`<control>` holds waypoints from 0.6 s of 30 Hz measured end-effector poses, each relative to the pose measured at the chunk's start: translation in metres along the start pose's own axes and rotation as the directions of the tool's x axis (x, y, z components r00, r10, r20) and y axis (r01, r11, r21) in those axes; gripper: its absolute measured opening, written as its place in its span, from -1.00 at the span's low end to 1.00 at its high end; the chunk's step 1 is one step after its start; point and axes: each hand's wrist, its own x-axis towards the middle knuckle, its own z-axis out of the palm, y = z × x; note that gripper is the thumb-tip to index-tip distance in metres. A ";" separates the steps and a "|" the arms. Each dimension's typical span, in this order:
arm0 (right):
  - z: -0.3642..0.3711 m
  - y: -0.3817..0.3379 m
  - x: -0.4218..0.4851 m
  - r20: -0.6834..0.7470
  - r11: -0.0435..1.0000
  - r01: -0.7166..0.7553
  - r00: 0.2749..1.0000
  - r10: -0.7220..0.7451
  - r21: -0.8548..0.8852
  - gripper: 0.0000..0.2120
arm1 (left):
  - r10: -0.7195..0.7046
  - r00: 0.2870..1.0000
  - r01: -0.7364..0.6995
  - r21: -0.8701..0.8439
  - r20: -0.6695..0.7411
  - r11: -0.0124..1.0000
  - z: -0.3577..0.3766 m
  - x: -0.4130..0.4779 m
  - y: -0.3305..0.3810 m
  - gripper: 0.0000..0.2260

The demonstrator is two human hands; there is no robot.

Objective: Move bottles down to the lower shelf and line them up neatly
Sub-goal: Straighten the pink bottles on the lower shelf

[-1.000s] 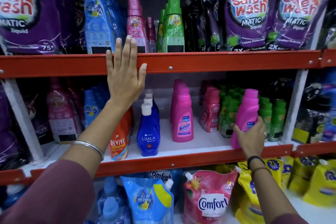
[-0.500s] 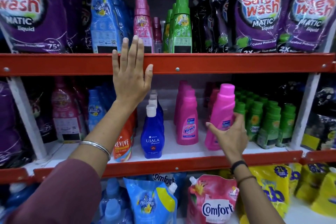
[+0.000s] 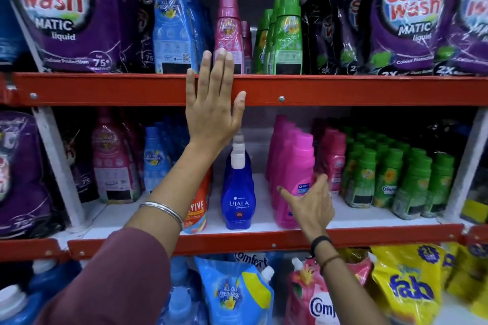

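The front pink bottle (image 3: 295,179) stands upright on the lower shelf (image 3: 369,239), at the head of a short pink row just right of the blue Ujala bottle (image 3: 239,187), which serves here as the landmark. The right hand (image 3: 310,206) rests against that pink bottle's lower front with its fingers spread and not wrapped around it, so its grip is apart; it looks like a nudge or a release rather than a carry. The left hand (image 3: 214,103) lies flat, fingers straight, against the red edge of the upper shelf (image 3: 343,90), above and slightly left of the Ujala bottle, gripping nothing. By the look of it, this bottle's placing is nearly finished and only squaring it with the row behind remains. Bottles are left higher up: a tall pink bottle (image 3: 228,31), green bottles (image 3: 286,34) and blue bottles (image 3: 171,26) on the upper shelf, so much of the moving appears undone.
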 end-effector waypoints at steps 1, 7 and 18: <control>0.001 0.000 -0.001 -0.001 1.000 0.004 1.000 -0.004 -0.004 -0.19 | -0.001 1.000 0.001 -0.004 0.000 1.000 0.000 0.000 0.000 -0.50; 0.003 -0.001 -0.006 0.008 0.999 0.042 0.999 -0.042 -0.031 -0.21 | -0.003 1.000 0.004 -0.027 0.015 1.000 0.000 0.000 0.001 -0.50; -0.025 0.022 -0.011 0.164 0.879 -0.069 0.986 -0.010 0.471 -0.24 | 0.016 0.992 0.045 -0.465 0.127 0.884 -0.027 -0.054 0.054 -0.52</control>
